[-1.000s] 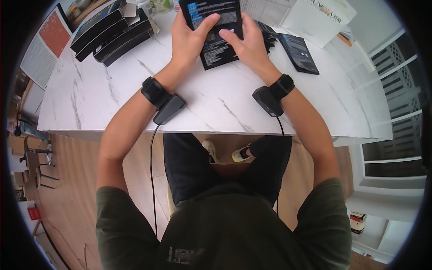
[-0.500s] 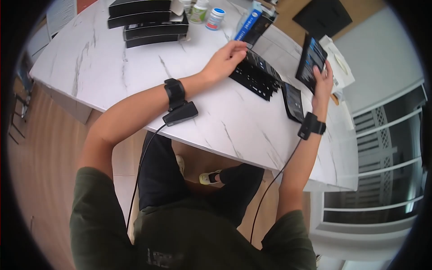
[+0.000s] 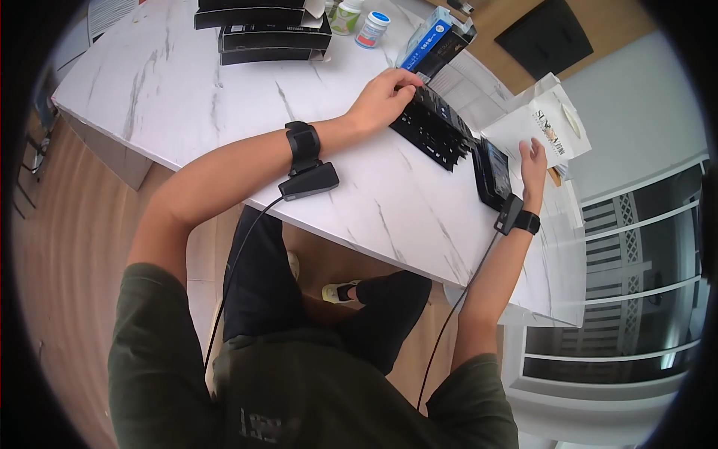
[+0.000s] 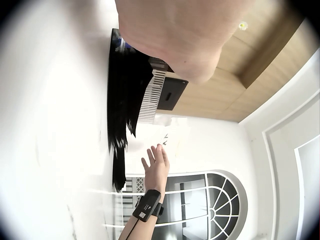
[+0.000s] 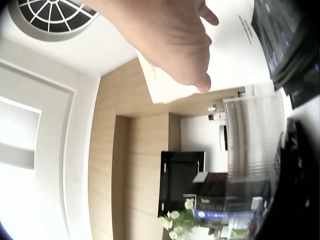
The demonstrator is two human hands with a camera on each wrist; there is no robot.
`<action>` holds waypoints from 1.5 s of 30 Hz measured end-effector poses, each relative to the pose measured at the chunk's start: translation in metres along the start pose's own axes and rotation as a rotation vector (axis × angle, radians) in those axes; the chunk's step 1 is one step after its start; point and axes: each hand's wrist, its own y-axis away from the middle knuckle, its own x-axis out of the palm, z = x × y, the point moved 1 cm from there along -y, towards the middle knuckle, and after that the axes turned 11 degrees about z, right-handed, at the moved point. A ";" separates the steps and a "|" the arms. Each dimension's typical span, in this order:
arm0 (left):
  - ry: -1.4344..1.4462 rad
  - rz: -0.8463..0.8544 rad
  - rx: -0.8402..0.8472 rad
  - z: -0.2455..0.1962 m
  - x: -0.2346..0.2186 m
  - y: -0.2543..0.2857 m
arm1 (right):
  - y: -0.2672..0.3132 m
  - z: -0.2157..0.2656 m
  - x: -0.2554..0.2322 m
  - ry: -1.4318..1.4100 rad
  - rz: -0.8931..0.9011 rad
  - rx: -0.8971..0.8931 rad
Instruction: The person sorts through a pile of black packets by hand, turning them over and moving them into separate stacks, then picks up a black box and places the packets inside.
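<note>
In the head view my left hand [image 3: 385,101] is at the left end of a stack of flat black printed pouches [image 3: 432,133]. Its thumb and bent fingers pinch the end of an upper pouch, and the palm hides that end in the left wrist view. To the right lies a second, smaller pile of black pouches [image 3: 494,170]. My right hand [image 3: 532,172] is raised just beyond that pile, fingers extended and apart, holding nothing. The right wrist view shows this empty hand [image 5: 170,42] with the smaller pile [image 5: 292,47] beside it.
Behind the stack stand a blue box [image 3: 425,43] and a clear ribbed container [image 3: 479,78]. A white paper bag [image 3: 550,123] is past the right hand. Black boxes [image 3: 273,43] and small bottles [image 3: 372,30] stand at the back left. A cable hangs from each wrist camera.
Both hands held a black pouch at first. The right hand then carried it rightward and released it onto the smaller pile. The left hand went to the stack's end. The view swung right.
</note>
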 end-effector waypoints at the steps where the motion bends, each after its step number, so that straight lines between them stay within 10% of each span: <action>1: -0.065 -0.034 0.045 0.004 -0.001 -0.002 | -0.004 0.014 0.010 0.013 0.017 -0.076; 9: -0.158 0.046 -0.041 0.016 0.007 0.001 | 0.018 0.075 0.106 0.200 0.372 -0.013; 19: -0.252 0.242 -0.157 0.010 0.010 0.006 | 0.016 0.080 0.106 -0.070 0.132 -0.056; 28: -0.324 0.352 -0.164 0.016 0.014 0.008 | 0.013 0.082 0.109 -1.300 0.221 0.201; 32: -0.351 0.351 -0.174 0.016 0.014 0.006 | 0.021 0.093 0.104 -0.768 0.253 0.236; 45: -0.413 0.377 -0.199 0.014 0.016 0.010 | 0.030 0.111 0.098 -0.617 0.036 -0.021</action>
